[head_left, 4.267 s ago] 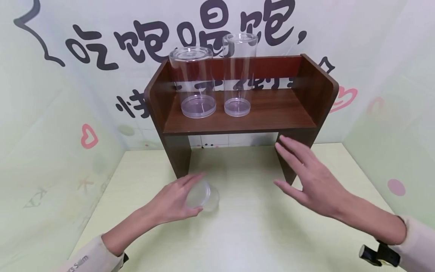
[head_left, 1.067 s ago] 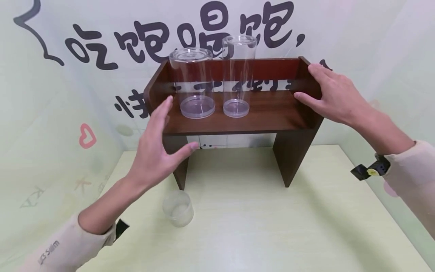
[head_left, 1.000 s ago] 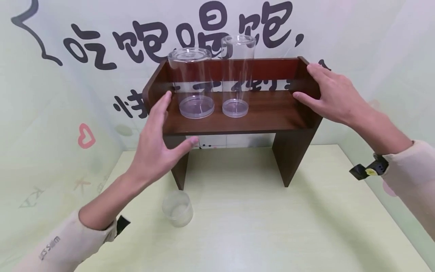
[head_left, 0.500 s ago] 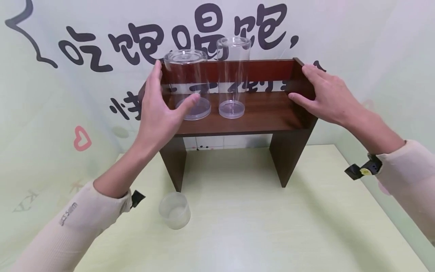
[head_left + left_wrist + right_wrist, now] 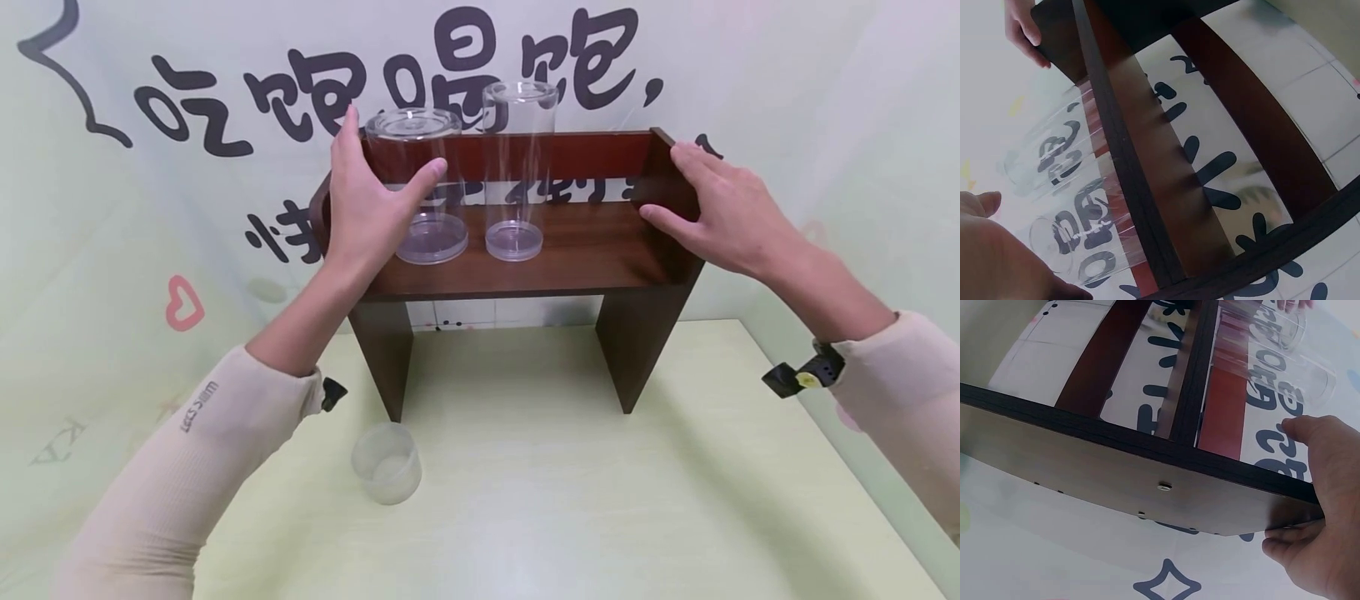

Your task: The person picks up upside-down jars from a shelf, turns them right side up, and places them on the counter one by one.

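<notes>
Two clear cylindrical jars, one wide and one tall and narrow, stand side by side on the board of a dark brown wooden shelf. My left hand is at the left side of the wide jar, fingers extended upward and thumb spread across its front. In the left wrist view a gap shows between that hand's thumb and fingers, with the jar just beyond. My right hand grips the top of the shelf's right side panel, thumb inside and fingers outside. A low, translucent round cup stands on the table.
The shelf stands on a pale table against a white printed backdrop with large dark characters. The low cup is in front of the shelf's left leg. To the right of the narrow jar lies bare shelf board.
My left hand has left the low cup, now standing farther left, and risen to the wide jar. My right hand has moved up onto the shelf's right panel and stayed there.
</notes>
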Tool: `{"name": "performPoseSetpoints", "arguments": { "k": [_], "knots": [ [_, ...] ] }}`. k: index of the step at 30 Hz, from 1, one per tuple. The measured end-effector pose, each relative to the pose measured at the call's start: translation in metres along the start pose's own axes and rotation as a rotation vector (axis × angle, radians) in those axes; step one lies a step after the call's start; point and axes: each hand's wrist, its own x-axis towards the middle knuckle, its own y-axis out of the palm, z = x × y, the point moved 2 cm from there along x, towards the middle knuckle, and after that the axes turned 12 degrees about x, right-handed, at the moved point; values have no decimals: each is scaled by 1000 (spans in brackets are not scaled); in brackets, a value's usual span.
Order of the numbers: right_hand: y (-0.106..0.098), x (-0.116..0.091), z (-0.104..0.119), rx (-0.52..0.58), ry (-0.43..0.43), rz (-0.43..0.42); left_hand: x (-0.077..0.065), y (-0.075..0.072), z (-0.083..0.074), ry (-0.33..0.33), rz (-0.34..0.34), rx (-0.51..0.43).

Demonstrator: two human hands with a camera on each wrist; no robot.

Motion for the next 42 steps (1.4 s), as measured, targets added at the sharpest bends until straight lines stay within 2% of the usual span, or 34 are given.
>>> {"name": "performPoseSetpoints", "arguments": {
  "k": [5,20,34,42],
  "knots": [
    [0,1,-1,2,-7,-10,11,6,-1,-41,4,6],
    [2,0,-1,10,-10,-21,28,18,1,-45,1,72],
    [2,1,-2,9,0,-19,27,14,1,-23,-28,1],
    [2,1,-3,15,-10,-38,21,4,-4,-11,-41,-49]
  ]
}}
